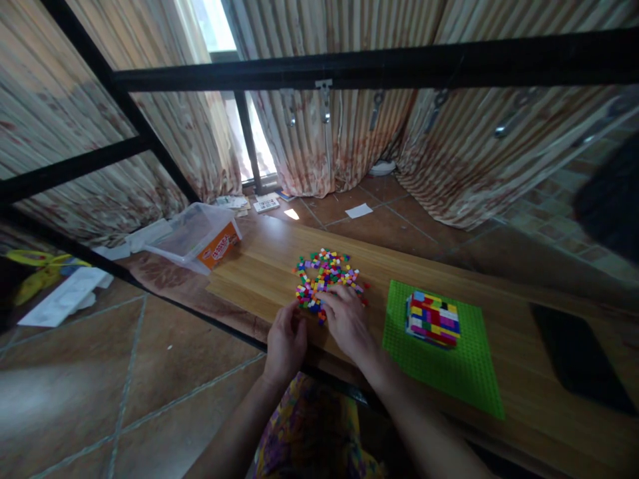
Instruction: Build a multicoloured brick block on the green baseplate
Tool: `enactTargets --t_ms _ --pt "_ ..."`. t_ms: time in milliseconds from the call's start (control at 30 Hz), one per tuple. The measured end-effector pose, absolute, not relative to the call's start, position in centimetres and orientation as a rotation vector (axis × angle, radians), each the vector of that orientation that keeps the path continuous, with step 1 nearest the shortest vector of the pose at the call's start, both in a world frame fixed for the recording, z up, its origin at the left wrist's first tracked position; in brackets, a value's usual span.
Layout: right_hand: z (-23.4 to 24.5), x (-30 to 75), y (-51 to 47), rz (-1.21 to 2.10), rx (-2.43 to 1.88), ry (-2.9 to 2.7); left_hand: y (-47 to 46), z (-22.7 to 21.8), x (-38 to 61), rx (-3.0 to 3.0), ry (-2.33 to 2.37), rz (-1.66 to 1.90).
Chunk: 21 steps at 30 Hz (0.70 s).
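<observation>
A loose pile of small multicoloured toy bricks [327, 266] is spread over the wooden table. Over the near side of this pile is my right hand [344, 316], its fingers stretched out and touching the bricks. My left hand [287, 339] rests at the table's near edge, just left of the pile, with its fingers curled together; whatever is between them is hidden. To the right lies a green baseplate [449, 379], flat on the table. A block built of bricks in several colours [433, 319] stands on the baseplate, apart from both hands.
A clear plastic box [187, 233] with an orange label is at the table's left end. A dark flat slab [582, 356] lies at the right end. Black metal bars [319, 73] cross ahead, before striped curtains [329, 140]. Papers [359, 211] lie on the tiled floor.
</observation>
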State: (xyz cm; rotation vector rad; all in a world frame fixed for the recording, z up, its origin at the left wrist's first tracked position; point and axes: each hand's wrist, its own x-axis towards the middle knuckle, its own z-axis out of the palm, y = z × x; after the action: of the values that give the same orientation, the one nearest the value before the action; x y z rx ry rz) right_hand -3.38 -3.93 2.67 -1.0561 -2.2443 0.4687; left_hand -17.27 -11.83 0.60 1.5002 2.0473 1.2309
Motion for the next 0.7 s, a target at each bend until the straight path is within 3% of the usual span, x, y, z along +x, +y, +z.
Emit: enactTargets --t_ms 367,600,700 --pt "2.8 -4.3 -0.9 0.478 -0.912 -2.54 -11.5 0.9 -17.3 1.375 2.003 1.286" --pt "3.2 -2.9 -4.6 1.291 -0.995 -1.541 -11.4 3.9 -14.7 1.01 1.529 1.431" --pt "3.7 -2.2 -6.6 1.437 -0.989 -1.259 -11.2 5.0 -13.0 0.953 1.336 1.426"
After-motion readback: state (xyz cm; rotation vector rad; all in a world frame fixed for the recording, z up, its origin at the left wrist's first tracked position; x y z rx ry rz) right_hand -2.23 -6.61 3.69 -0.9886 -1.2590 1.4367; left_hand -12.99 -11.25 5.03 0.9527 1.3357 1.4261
